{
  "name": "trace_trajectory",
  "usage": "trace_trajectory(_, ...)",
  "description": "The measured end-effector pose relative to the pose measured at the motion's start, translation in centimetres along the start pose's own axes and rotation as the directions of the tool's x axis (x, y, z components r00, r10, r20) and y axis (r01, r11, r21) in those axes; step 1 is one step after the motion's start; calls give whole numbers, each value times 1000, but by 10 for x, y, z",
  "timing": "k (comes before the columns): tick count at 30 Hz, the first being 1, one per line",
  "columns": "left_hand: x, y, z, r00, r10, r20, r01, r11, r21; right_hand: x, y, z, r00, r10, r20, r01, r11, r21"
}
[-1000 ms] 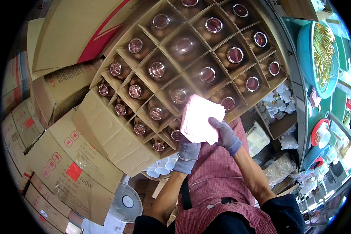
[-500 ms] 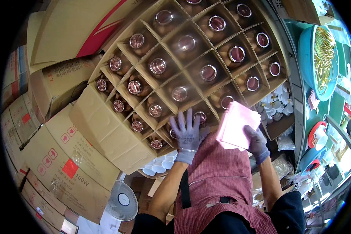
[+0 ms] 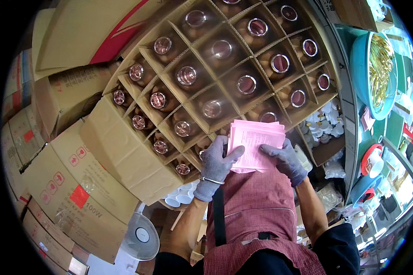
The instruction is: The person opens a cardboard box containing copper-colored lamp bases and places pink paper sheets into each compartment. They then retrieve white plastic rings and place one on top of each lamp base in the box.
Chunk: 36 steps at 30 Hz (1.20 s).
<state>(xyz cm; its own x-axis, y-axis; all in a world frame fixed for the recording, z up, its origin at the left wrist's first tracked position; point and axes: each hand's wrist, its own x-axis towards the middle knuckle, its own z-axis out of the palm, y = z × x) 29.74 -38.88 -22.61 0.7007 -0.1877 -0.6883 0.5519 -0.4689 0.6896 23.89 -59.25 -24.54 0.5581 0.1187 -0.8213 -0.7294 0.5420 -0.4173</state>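
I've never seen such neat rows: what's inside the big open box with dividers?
Cardboard dividers split the box into cells holding round, shiny-rimmed things. Their bottoms are hidden, and the pink papers in the left hand and right hand cover part of the near edge.

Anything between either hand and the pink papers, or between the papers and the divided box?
Only the grey gloves: the left hand and right hand hold the pink papers at opposite sides. Nothing visible stands between the papers and the divided box, whose near edge they partly hide.

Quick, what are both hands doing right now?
Left hand: closed, holding the pink papers by their left side.
Right hand: closed, holding their right side.
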Motion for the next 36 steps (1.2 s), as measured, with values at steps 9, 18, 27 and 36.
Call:
trace_trajectory(9,0,2,-6,996,-75,50,90,812,-577,7,-9,-6,999,20,-32,-21,999,-46)
trace_trajectory(18,3,-11,-12,974,-171,149,214,911,-353,17,-1,-2,999,-23,-27,25,998,57)
trace_trajectory(27,-3,-23,-20,990,-140,-35,99,833,-544,26,14,1,986,-154,-57,161,972,169)
trace_trajectory(36,-5,-29,-32,957,-213,-198,41,774,-631,28,29,-46,999,-37,31,16,853,522)
